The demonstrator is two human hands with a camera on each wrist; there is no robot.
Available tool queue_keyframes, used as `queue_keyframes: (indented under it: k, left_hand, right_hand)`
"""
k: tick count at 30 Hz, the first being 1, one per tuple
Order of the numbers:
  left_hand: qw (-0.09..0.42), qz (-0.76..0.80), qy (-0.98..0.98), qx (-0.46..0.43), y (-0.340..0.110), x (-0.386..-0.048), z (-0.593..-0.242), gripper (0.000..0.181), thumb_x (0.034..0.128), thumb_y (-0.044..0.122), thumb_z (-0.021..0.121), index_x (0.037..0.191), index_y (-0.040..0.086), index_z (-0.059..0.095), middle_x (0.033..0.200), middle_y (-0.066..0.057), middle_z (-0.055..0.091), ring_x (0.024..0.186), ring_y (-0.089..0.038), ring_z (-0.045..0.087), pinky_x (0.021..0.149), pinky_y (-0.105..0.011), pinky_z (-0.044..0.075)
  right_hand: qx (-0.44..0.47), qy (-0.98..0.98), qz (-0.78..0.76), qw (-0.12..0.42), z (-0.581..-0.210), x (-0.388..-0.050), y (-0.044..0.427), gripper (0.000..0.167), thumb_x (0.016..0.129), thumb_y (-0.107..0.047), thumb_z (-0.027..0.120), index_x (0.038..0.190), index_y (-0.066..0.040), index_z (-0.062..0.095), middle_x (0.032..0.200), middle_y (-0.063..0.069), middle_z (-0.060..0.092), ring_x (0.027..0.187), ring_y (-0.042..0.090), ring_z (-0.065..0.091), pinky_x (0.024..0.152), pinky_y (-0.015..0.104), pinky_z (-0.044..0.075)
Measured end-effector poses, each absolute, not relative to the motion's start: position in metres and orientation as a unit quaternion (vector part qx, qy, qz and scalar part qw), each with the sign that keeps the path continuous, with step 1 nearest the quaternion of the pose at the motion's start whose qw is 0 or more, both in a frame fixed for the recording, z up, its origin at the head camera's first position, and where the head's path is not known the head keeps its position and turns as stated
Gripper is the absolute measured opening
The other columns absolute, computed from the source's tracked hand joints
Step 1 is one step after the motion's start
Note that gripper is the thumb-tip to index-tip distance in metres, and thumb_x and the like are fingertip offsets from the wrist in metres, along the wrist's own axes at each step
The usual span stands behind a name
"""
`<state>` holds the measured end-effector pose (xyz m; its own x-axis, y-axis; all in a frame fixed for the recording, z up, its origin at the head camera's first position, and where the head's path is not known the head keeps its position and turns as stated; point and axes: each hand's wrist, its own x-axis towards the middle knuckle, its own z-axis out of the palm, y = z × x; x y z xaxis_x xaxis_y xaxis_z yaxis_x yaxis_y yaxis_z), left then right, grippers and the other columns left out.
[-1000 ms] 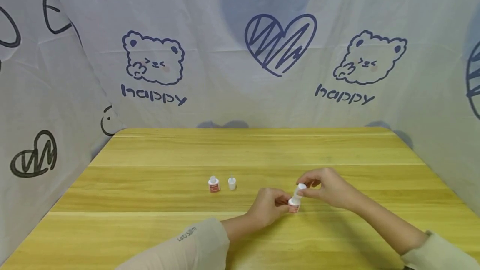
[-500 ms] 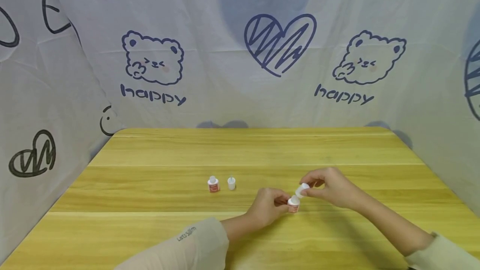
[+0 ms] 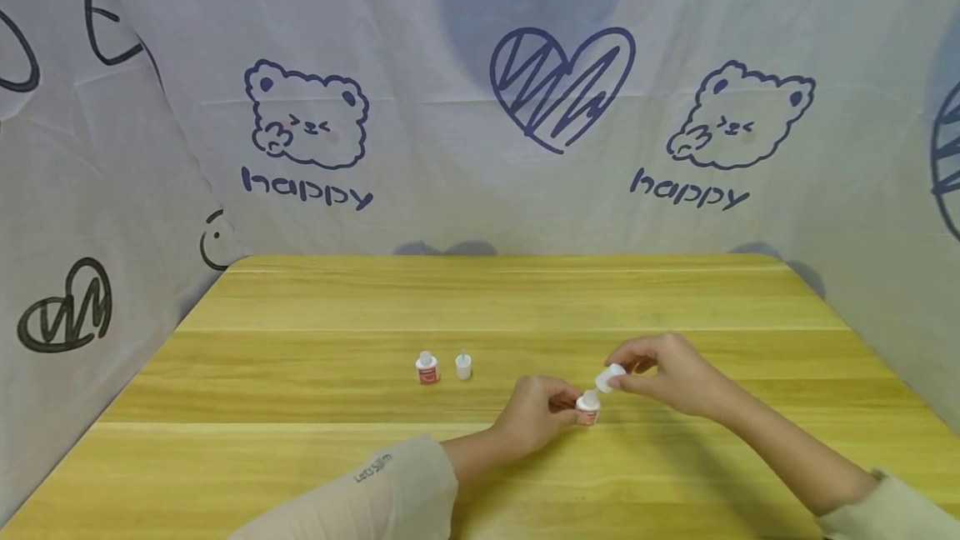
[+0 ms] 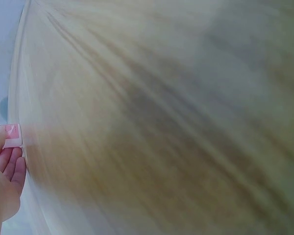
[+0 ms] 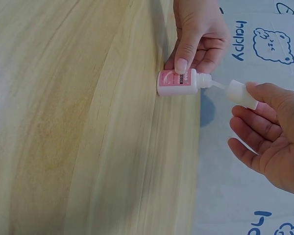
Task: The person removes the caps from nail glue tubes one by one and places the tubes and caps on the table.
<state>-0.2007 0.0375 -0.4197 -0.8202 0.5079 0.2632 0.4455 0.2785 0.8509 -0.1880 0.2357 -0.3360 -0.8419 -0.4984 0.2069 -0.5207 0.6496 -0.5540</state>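
Observation:
My left hand (image 3: 534,417) grips a small white bottle (image 5: 179,82) with a pink label, upright on the table. In the right wrist view the thumb lies across the label. My right hand (image 3: 670,373) pinches a white cap (image 5: 240,94) between thumb and fingers, tilted just above the bottle's neck. A thin pale stem (image 5: 217,84) runs from the cap to the mouth of the bottle; whether its tip is still inside cannot be told. In the left wrist view only the pink label (image 4: 12,132) and part of the left hand show.
A second bottle (image 3: 427,369) with a pink-red label stands farther left on the wooden table (image 3: 337,457). Beside it a white cap (image 3: 463,367) stands with its stem pointing up. A printed white cloth (image 3: 450,148) hangs behind the table and at its sides.
The right hand has drawn the cap away from the bottle's neck, a little to the right, and tilted it. The left hand and its bottle have stayed in place.

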Motion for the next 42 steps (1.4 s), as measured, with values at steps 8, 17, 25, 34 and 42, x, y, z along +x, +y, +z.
queue_keyframes:
  k: [8,17,25,34,42]
  left_hand:
    - [0.036,0.525,0.801,0.286,0.038,-0.199,-0.417,0.016,0.0787,0.006,0.072,0.090,-0.005,0.070,0.087,-0.016,0.072,0.076,-0.016,0.069,0.065,-0.008,0.050]
    - [0.043,0.534,0.795,0.286,0.038,-0.199,-0.418,0.015,0.0787,0.005,0.071,0.090,-0.005,0.070,0.087,-0.016,0.072,0.076,-0.016,0.069,0.064,-0.009,0.050]
    - [0.054,0.550,0.786,0.278,0.039,-0.198,-0.417,0.017,0.0782,0.006,0.071,0.091,-0.004,0.071,0.086,-0.015,0.072,0.074,-0.011,0.069,0.063,-0.009,0.051]
    - [0.052,0.547,0.788,0.278,0.039,-0.198,-0.418,0.016,0.0781,0.005,0.071,0.091,-0.005,0.071,0.086,-0.016,0.072,0.075,-0.014,0.070,0.063,-0.009,0.051]
    - [0.045,0.536,0.793,0.285,0.038,-0.198,-0.417,0.015,0.0786,0.004,0.071,0.090,-0.006,0.070,0.087,-0.017,0.072,0.075,-0.017,0.070,0.063,-0.008,0.050]
  right_hand:
    - [0.281,-0.905,0.319,0.019,-0.337,-0.187,0.242,0.015,0.082,-0.014,0.070,0.093,-0.003,0.069,0.086,0.004,0.070,0.074,-0.001,0.058,0.068,0.022,0.054]
    - [0.282,-0.903,0.325,0.016,-0.338,-0.187,0.247,0.014,0.081,-0.009,0.070,0.093,-0.001,0.068,0.085,0.005,0.069,0.073,-0.002,0.059,0.068,0.023,0.055]
    - [0.282,-0.897,0.341,-0.009,-0.337,-0.187,0.248,0.016,0.082,-0.010,0.070,0.093,0.000,0.068,0.085,0.007,0.069,0.072,-0.001,0.057,0.067,0.022,0.054]
    - [0.281,-0.894,0.346,-0.042,-0.338,-0.188,0.249,0.017,0.082,-0.009,0.069,0.095,0.001,0.067,0.085,0.006,0.068,0.073,-0.002,0.058,0.067,0.021,0.054]
    - [0.285,-0.887,0.356,-0.076,-0.342,-0.190,0.249,0.015,0.082,-0.009,0.069,0.093,0.001,0.068,0.086,0.008,0.070,0.074,-0.001,0.058,0.067,0.021,0.053]
